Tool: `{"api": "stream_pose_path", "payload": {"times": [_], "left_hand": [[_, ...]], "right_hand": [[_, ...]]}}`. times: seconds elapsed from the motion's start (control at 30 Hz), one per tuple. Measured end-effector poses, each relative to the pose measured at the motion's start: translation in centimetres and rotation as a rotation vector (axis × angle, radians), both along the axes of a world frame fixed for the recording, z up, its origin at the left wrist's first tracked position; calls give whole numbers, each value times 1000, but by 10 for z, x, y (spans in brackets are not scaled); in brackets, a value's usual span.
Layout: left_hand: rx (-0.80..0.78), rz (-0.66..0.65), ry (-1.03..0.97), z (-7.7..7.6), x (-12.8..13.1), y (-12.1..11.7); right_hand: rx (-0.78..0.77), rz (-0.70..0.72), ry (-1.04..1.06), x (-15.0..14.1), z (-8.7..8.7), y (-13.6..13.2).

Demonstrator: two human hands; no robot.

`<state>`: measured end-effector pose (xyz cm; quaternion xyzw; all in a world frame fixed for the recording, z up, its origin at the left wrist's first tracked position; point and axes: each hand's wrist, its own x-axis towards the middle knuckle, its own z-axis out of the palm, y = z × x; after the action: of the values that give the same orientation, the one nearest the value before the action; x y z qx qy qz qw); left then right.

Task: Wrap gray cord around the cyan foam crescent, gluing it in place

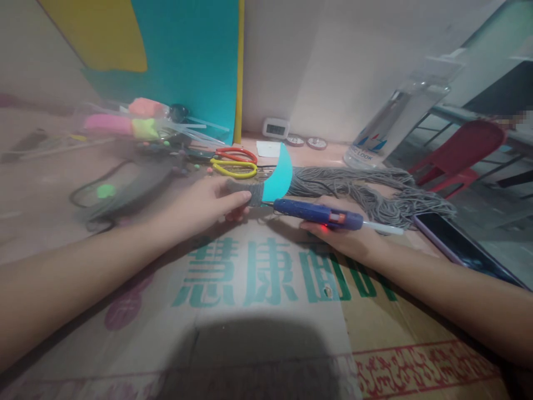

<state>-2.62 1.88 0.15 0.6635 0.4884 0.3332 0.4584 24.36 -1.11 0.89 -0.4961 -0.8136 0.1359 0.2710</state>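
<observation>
My left hand [231, 200] is closed on a curved turquoise piece [280, 176] whose left part is wrapped in grey cord [255, 194]. In my right hand [333, 236] is a blue hot glue gun [308, 211], with a small red light glowing and a translucent glue stick [385, 228] poking out its back. The gun's nozzle points left and meets the lower edge of the wrapped part; whether it touches cannot be made out. A long hank of grey cord [375, 186] lies behind my right hand.
Scissors [235, 162] with red and yellow handles lie behind my left hand. A clear bottle [393, 122] stands back right, a phone [462, 244] lies at the right edge. A small digital clock [275, 128] is by the wall. Printed cardboard [250, 339] covers the table.
</observation>
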Motion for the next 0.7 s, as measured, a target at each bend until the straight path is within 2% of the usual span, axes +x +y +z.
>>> {"api": "stream_pose_path", "payload": {"times": [0.5,0.7], "left_hand": [[-8,-2,11,0,0,0],[10,-12,24,1,-1,0]], "right_hand": [[15,6,30,0,-1,1],[7,-56,27,-1,0,-1]]}}
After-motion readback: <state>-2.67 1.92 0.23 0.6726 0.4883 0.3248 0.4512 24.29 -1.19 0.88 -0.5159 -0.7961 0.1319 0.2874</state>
